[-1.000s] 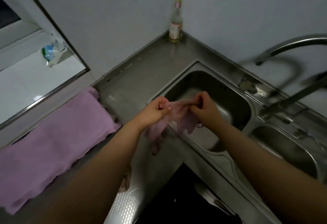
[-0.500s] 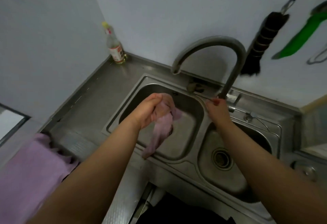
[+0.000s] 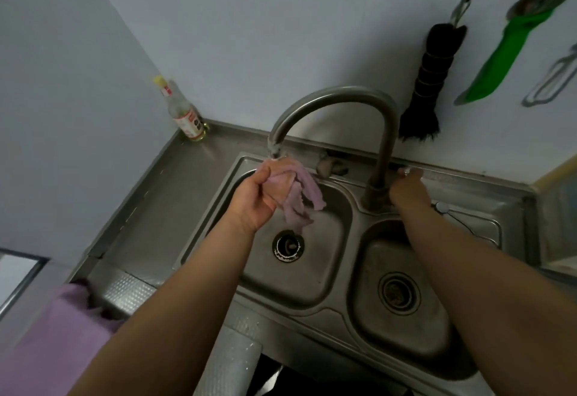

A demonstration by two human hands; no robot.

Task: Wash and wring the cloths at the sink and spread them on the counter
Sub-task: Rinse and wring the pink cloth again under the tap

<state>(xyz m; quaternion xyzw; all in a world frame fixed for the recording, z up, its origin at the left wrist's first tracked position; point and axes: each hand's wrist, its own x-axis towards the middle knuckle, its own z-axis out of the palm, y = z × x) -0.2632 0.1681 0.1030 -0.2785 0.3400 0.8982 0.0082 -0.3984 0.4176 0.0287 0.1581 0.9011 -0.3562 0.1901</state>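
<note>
A steel double sink is set into the table in the corner of the room, with a tall curved faucet rising between its two basins. A large purple cloth lies spread on the table at the lower left. The left hand holds a smaller, bunched purple cloth right under the spout over the left basin, fingers clenched around it. The right hand reaches behind the faucet base; its fingers are hidden, so their state cannot be told. A bottle stands in the corner.
</note>
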